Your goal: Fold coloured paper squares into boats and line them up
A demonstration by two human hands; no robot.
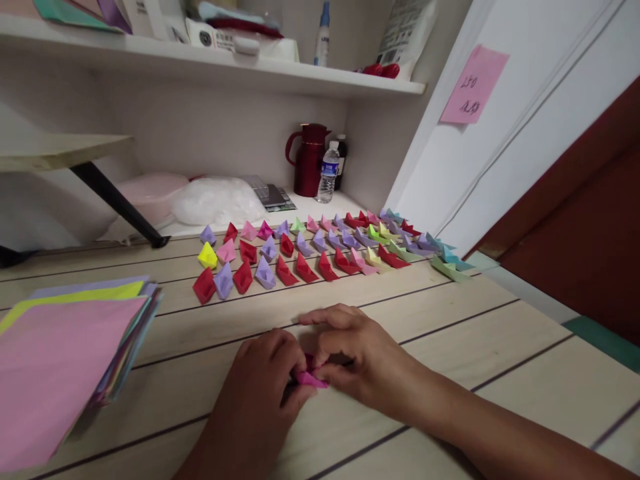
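Left hand [265, 380] and right hand [350, 353] both pinch a small pink folded paper [311, 379], creased, mostly hidden between fingers, low over the wooden floor [450, 347].

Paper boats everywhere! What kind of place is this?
Probably a room at home used for crafts: rows of paper boats on a wooden floor, a coloured paper stack, and shelves with a red jug.

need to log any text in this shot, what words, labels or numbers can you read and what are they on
"250": handwritten on the pink sticky note on the white door; the second line under it is too scrawled to read.
White packet on the upper shelf: print too blurred to read.
Water bottle label: too small to read.
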